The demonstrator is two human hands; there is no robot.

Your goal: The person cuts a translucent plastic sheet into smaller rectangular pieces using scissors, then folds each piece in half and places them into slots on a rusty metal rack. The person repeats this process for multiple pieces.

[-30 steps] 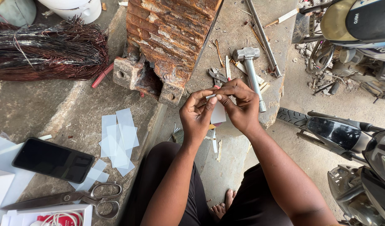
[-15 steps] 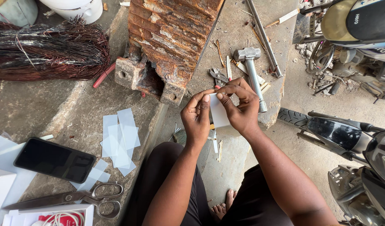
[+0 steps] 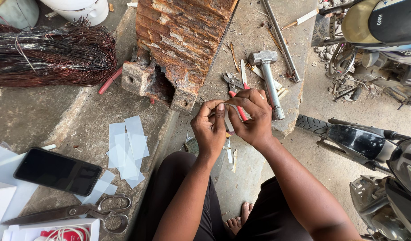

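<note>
Currently, at far left, a black phone (image 3: pixel 57 171) is laid flat on the concrete ledge (image 3: pixel 44 118), w/ scissors (image 3: pixel 78 213) just below it. Cut white strips (image 3: pixel 127 149) are piled to the right of the phone. A copper wire bundle (image 3: pixel 49 53) is seen at upper left, beside a rusted iron block (image 3: pixel 181 42). At centre, a thin white strip (image 3: pixel 228 119) is pinched by the left hand (image 3: pixel 210 129) and the right hand (image 3: pixel 252 114), both closed on it, fingertips touching. Behind the hands, red-handled pliers (image 3: pixel 235 89) and a hammer (image 3: pixel 268 76) are laid on the slab. A motorbike (image 3: pixel 384 151) is parked at far right.
</note>
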